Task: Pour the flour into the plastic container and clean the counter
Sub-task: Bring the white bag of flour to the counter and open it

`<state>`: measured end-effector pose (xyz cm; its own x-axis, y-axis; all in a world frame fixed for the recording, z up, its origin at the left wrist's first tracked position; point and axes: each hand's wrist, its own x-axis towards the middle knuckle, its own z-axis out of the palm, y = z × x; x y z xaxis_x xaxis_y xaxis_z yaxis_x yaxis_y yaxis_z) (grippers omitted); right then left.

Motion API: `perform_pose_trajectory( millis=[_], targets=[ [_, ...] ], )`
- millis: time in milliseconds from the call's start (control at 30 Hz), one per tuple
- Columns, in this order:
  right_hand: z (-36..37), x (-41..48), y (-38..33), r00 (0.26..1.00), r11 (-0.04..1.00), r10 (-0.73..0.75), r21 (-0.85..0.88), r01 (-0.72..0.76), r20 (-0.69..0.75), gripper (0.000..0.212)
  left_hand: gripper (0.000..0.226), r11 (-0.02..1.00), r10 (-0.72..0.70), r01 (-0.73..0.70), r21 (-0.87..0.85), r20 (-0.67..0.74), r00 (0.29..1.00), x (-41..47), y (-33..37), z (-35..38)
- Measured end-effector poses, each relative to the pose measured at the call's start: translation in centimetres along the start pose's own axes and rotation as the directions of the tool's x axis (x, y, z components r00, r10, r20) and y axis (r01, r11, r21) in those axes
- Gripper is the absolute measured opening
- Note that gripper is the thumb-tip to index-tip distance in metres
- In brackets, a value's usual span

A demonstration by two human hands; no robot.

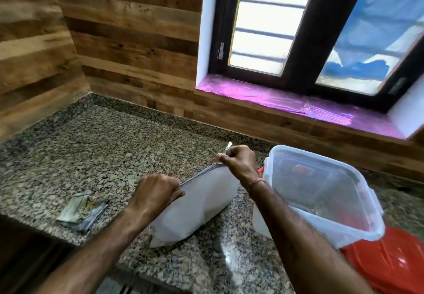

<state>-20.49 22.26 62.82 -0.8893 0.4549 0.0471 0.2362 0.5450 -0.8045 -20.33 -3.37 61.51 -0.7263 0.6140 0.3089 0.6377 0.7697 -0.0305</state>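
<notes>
The flour bag (197,204) lies tilted on the granite counter (114,151), its grey top seam running from 7 o'clock to 1 o'clock. The left hand (156,192) grips the near end of that seam with curled fingers. The right hand (236,162) pinches the far end, where a small white tab sticks out. Whether the seam is already parted cannot be told. The plastic container (321,219) stands open at 3 o'clock of the bag, just beside it, partly over an orange lid (390,266). Hazards, as judged: a sharp pull may open the seam suddenly and puff flour over the counter. Lifting the bag with a slack mouth may spill flour short of the container. The right forearm passes close to the container's near rim and may knock it. Clearances: the counter's front edge runs close at 6 to 8 o'clock, so a bag dragged that way may go over. A folded cloth (82,211) lies at 9 o'clock, well apart. Bare stone shows from 10 to 12 o'clock up to the wood-panel wall (128,41), which looks the better side for working.
</notes>
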Motion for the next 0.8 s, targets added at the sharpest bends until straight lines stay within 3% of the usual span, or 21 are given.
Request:
perform_pose_trajectory(
  millis=[200,467,633,700,800],
  targets=[
    [-3.4,5.1,1.8,0.993,0.992,0.106,-0.065,-0.109,-0.053,0.038,0.045,0.998,-0.026,0.026,0.056,0.007,1.0,-1.1,0.2,0.1],
    [-5.6,8.7,3.5,0.977,0.976,0.198,-0.074,-0.203,-0.075,0.038,0.061,0.993,-0.117,0.118,-0.016,0.058,0.991,-1.9,1.0,-0.3],
    [-4.8,9.7,4.4,0.971,0.971,0.239,-0.017,-0.24,-0.013,0.043,0.053,0.978,-0.207,0.208,-0.007,0.062,0.976,-2.2,1.2,-0.3],
    [-3.5,12.1,7.4,0.964,0.963,0.262,0.055,-0.264,0.036,0.054,0.039,0.967,-0.25,0.251,-0.037,0.038,0.968,-2.8,1.1,-0.3],
    [-2.6,11.5,7.6,0.943,0.927,0.298,0.19,-0.323,0.148,0.05,0.027,0.893,-0.419,0.42,-0.162,0.047,0.907,-4.5,0.4,-0.4]
  ],
)
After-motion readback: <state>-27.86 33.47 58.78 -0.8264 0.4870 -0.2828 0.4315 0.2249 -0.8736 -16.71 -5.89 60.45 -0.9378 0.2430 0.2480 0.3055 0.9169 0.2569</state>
